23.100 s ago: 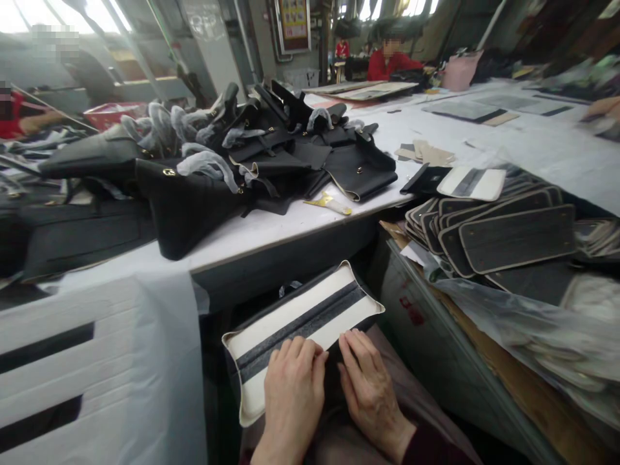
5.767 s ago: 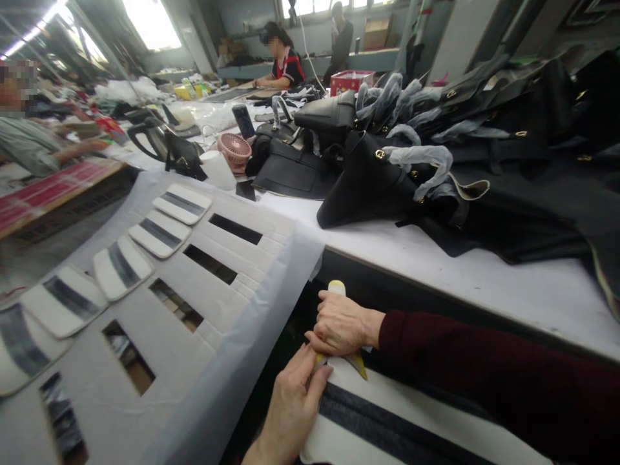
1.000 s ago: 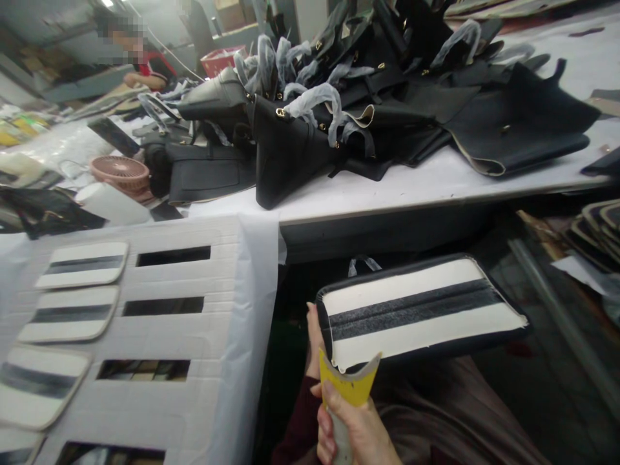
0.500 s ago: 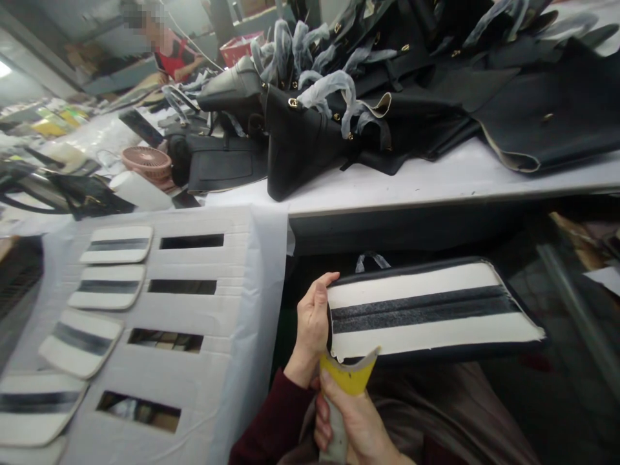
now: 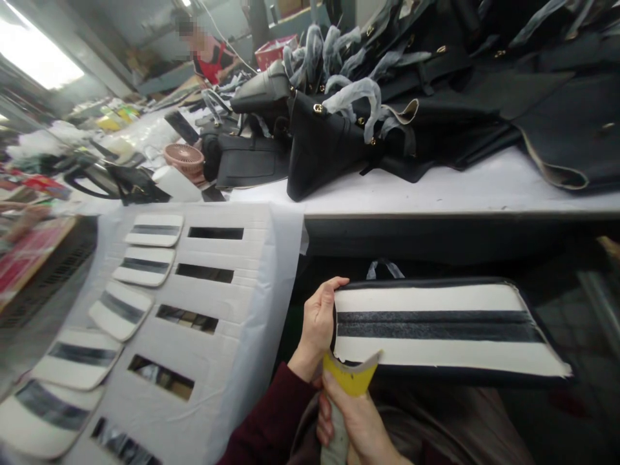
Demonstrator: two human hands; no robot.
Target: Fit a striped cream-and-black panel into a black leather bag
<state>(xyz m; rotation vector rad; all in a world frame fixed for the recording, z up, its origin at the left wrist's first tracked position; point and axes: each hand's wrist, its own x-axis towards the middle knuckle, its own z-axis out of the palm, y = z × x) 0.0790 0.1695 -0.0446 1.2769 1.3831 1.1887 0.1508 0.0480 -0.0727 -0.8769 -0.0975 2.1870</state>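
Observation:
My left hand [image 5: 317, 326] is closed on the left end of a long black bag [image 5: 436, 281], its thumb at the upper corner. The bag's broad face towards me shows a white panel [image 5: 426, 352] with a black stripe [image 5: 436, 327] along its middle. Below, my right hand [image 5: 358, 413] is wrapped round the grey handle [image 5: 335, 429] of a tool with a yellow crescent-shaped head [image 5: 356, 378]. This head is at the panel's lower left corner; whether it touches cannot be made out. A plastic-wrapped strap [image 5: 385, 268] shows behind the bag's upper edge.
Several white pieces with black stripes [image 5: 145, 266] lie on a pale slotted board [image 5: 247, 255] at left. Black bags with plastic-wrapped handles [image 5: 334, 142] are heaped on the white table [image 5: 349, 194]. A pink fan [image 5: 184, 158] stands beyond. Another person in red [image 5: 210, 61] is far back.
The camera view has turned, so the board and heaped bags appear further right. The bag's stripe now looks more level. Both hands keep their holds.

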